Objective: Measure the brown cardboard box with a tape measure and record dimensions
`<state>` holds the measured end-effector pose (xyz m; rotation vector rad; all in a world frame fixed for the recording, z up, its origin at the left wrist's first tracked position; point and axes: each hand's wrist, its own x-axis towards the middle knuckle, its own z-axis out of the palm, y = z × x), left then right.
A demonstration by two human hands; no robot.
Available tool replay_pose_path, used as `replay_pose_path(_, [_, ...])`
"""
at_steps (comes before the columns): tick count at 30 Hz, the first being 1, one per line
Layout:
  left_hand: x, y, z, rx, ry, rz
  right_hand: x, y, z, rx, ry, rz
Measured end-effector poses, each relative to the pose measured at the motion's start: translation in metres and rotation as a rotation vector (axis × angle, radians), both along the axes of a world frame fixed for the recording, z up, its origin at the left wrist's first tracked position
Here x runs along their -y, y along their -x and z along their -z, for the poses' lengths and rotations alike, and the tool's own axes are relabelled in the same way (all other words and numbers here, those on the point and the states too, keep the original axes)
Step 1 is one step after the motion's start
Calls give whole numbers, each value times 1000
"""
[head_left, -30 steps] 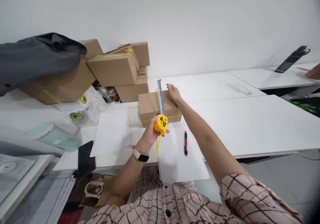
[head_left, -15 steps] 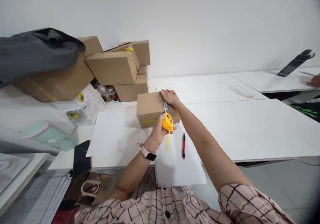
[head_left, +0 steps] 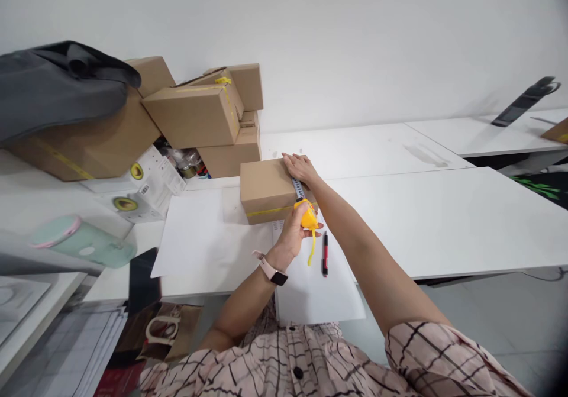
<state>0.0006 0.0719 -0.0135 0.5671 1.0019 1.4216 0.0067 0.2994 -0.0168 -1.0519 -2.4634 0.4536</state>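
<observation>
A small cardboard box [head_left: 266,181] with yellow tape along its front lies on the white table. My left hand [head_left: 293,231], wearing a pink-strapped watch, is closed around a yellow tape measure [head_left: 307,215] at the box's near edge, its wrist cord dangling. The metal blade [head_left: 298,189] runs slantwise across the box top. At the far edge, my right hand [head_left: 298,167] lies over the box and holds down the blade's end, which its fingers hide. A red and black pen [head_left: 325,255] rests on white paper [head_left: 319,299] just below.
Stacked cardboard boxes [head_left: 190,116] stand at the left, a dark grey bag [head_left: 57,92] on top. Near them are an avocado-printed white box [head_left: 137,193], a mint tumbler [head_left: 84,242] and a paper sheet [head_left: 190,231]. A dark bottle [head_left: 523,102] and part of another carton [head_left: 558,132] are far right.
My left hand has shifted slightly right with the tape measure, so the blade slants more. My right hand stays at the far edge. At far right, a carton shows where another person's hand was.
</observation>
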Motion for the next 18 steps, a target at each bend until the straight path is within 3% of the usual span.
replay_pose_path(18, [4, 2, -2, -63, 37, -52, 14, -2, -12, -47, 92, 14])
